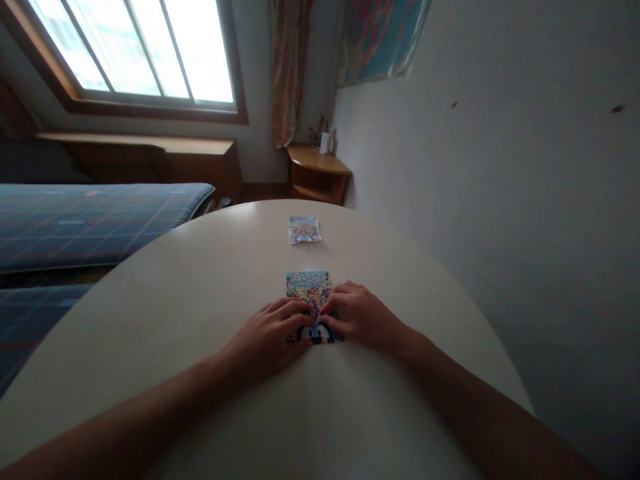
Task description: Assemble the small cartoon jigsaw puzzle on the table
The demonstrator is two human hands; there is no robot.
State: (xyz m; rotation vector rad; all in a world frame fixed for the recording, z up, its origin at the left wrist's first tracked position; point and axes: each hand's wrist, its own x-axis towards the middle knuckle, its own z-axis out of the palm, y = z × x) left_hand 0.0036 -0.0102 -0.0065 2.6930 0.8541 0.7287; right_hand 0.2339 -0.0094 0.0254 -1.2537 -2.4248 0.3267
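A small, colourful printed picture (306, 280) lies flat on the white round table (210, 267), with a crowd of tiny figures above a large dark blue cartoon face. Whether it is one sheet or joined pieces, I cannot tell. My left hand (275, 330) rests over its lower left side, fingers apart and stretched across the picture, thumb near the bottom edge. From the right, my right hand (357, 313) touches the picture with bent, spread fingertips. The two hands' fingertips nearly meet at the middle and cover part of the print.
Farther back on the table lies a creased paper sheet (304, 230) with a similar print. A plaid mattress (100, 220) is beyond the left edge, and a white wall (500, 187) runs along the right. A wooden corner shelf (317, 160) stands behind, near a window (135, 47).
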